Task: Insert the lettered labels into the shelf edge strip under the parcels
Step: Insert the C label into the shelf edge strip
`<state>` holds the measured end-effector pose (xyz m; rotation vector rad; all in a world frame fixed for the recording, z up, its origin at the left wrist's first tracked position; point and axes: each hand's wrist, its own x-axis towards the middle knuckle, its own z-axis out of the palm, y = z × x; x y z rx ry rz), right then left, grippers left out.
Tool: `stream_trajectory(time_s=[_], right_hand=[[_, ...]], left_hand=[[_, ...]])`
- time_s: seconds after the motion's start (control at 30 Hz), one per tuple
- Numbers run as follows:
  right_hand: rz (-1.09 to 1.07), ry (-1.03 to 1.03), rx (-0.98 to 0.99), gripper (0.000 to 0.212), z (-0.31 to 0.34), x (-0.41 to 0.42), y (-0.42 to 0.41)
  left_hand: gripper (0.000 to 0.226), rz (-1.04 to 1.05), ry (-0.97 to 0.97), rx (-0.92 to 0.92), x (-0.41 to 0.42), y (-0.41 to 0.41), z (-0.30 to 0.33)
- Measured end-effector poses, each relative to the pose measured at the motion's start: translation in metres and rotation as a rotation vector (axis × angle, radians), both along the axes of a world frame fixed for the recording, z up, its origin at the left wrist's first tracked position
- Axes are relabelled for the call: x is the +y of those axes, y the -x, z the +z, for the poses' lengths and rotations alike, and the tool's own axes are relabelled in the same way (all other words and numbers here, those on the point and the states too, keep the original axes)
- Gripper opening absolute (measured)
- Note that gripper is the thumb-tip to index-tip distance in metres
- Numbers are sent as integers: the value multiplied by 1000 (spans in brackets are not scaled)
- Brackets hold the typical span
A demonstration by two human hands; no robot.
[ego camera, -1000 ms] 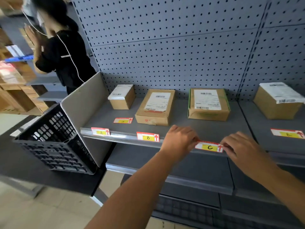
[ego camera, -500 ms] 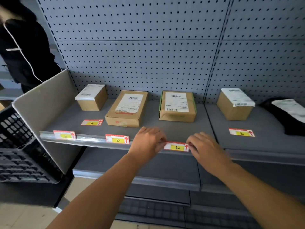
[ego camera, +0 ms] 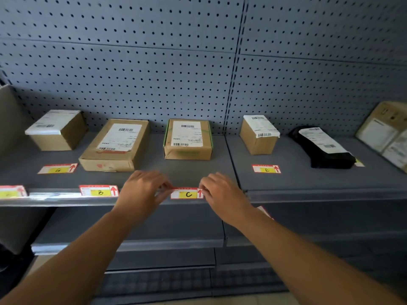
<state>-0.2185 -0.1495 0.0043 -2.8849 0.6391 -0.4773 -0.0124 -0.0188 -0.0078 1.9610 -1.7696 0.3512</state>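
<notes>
Both hands remain at the C label (ego camera: pixel 188 194); only the camera view has shifted right, bringing a black parcel (ego camera: pixel 323 148) into sight. Left hand (ego camera: pixel 141 190) pinches the label's left end, right hand (ego camera: pixel 222 192) its right end, seating it in the edge strip (ego camera: pixel 55 195). B label (ego camera: pixel 99 191) sits in the strip. G label (ego camera: pixel 58 168) and E label (ego camera: pixel 266 169) lie loose on the shelf (ego camera: pixel 319 175), not yet inserted.

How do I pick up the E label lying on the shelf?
The E label lies flat on the shelf, apart from the box behind it. Probably pinch its near long edge from the front, sliding a fingertip under, since thin flat card offers no sides.
</notes>
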Motion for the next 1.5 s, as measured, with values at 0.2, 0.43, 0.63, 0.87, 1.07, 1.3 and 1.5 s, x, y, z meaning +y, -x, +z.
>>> stream_trajectory(time_s=[0.2, 0.43, 0.63, 0.87, 1.07, 1.3, 1.5], right_hand=[[0, 5, -1, 3, 0, 0, -2], [-3, -1, -22, 6, -2, 0, -1], [1, -5, -20, 7, -1, 1, 1], [-14, 23, -33, 5, -2, -2, 3], [-31, 87, -27, 5, -8, -7, -1], [-15, 107, -54, 5, -6, -4, 3], [-17, 189, -140, 16, -3, -11, 12]], left_hand=[[9, -5, -33, 2, 2, -2, 3], [9, -10, -53, 3, 3, -2, 3], [11, -5, -77, 4, 3, -2, 5], [13, -54, -30, 10, -2, -4, -3], [26, -78, 38, 70, -6, -27, -20], [19, -76, 38, 81, -10, -38, -31], [24, -108, 89, 53, -24, -19, -15]])
